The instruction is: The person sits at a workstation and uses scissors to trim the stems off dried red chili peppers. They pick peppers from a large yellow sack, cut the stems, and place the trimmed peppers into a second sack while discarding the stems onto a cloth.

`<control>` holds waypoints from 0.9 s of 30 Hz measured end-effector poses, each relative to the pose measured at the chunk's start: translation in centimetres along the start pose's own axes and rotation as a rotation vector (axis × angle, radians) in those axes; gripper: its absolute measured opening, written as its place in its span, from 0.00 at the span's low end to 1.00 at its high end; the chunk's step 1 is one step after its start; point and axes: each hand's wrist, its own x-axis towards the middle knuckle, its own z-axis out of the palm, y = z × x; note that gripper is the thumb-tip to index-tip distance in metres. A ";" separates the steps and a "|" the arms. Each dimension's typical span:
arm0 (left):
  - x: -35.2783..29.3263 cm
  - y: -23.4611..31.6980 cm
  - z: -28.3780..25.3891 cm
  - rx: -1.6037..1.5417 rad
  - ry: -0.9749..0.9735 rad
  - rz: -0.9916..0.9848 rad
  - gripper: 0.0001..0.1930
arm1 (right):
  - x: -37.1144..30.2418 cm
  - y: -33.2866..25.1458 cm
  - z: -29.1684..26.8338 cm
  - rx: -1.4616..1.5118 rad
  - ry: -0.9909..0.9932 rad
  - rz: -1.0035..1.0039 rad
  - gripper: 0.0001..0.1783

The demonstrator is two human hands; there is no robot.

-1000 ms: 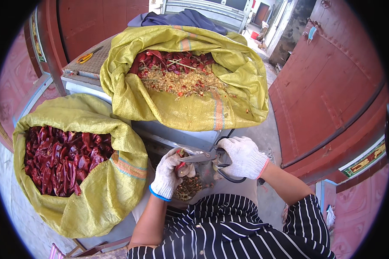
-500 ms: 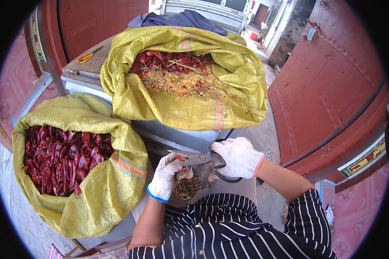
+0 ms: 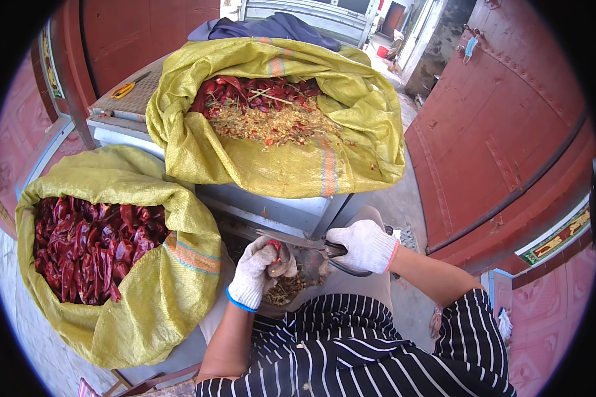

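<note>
Both hands wear white knit gloves and meet in front of my striped apron. My left hand (image 3: 257, 272) pinches a dried red chili (image 3: 275, 249) by its end. My right hand (image 3: 362, 246) grips the black handles of large scissors (image 3: 311, 242), whose blades point left at the chili. Under the hands a small container (image 3: 291, 286) holds stems and scraps. A yellow woven sack of whole dark red chilies (image 3: 89, 241) stands at my left. A second yellow sack (image 3: 271, 112) ahead holds cut chili pieces and pale seeds.
The far sack rests on a grey metal box (image 3: 278, 212). A dark blue cloth (image 3: 271, 26) lies behind it. Red metal doors (image 3: 503, 126) close in on the right and upper left. A concrete floor strip (image 3: 404, 198) runs along the right.
Both hands have stayed close together over the container; my right hand with the scissors has shifted slightly left toward the chili in my left hand.
</note>
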 end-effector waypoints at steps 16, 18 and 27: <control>-0.3 0.4 -0.9 -0.076 -0.046 -0.076 0.12 | 8.5 13.5 -9.7 -0.326 0.129 0.272 0.21; -0.2 0.2 -1.3 -0.066 -0.023 -0.055 0.12 | 9.9 14.0 -10.7 -0.255 0.096 0.235 0.19; -0.4 -0.2 -3.0 0.084 0.095 -0.086 0.19 | 26.2 14.8 -10.7 -0.218 0.404 0.091 0.19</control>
